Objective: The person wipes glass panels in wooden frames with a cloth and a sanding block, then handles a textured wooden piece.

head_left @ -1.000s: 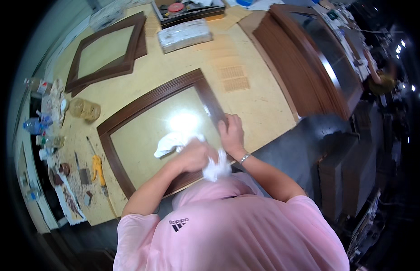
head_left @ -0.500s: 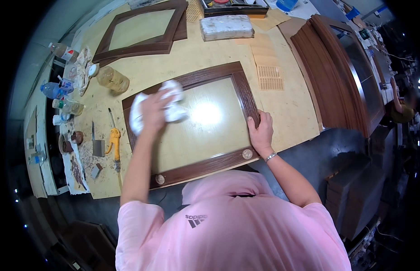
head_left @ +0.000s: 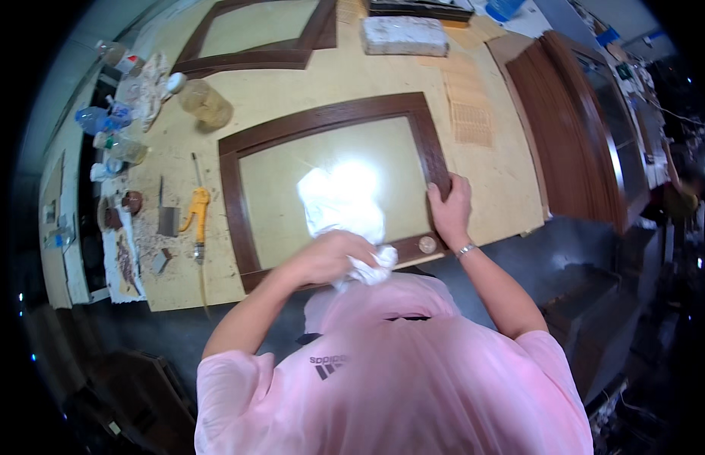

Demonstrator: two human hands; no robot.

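Observation:
A brown wood-grain cabinet door (head_left: 229, 197) with a clear panel lies flat on the bench before me. My left hand (head_left: 333, 256) is closed on a white cloth (head_left: 341, 205) at the near edge of the door. Part of the cloth spreads over the panel, and a bunched end sticks out by my fingers. A bright glare on the panel blends with the cloth. My right hand (head_left: 452, 206) grips the door's right side, thumb on top and fingers over the outer edge. A round disc (head_left: 427, 244) sits at the near right corner.
Left of the door lie a yellow air blow gun (head_left: 198, 212) with a hose and a scraper (head_left: 169, 221). A capped jar (head_left: 204, 104) stands farther back, with several bottles (head_left: 94, 120) along the left edge. Other framed doors (head_left: 246, 61), a white wrapped block (head_left: 405, 36) and stacked brown panels (head_left: 565, 129) surround.
My left hand has swept the cloth from the door's far left corner to the near edge. The right hand keeps its grip on the right side. The whole view has shifted slightly.

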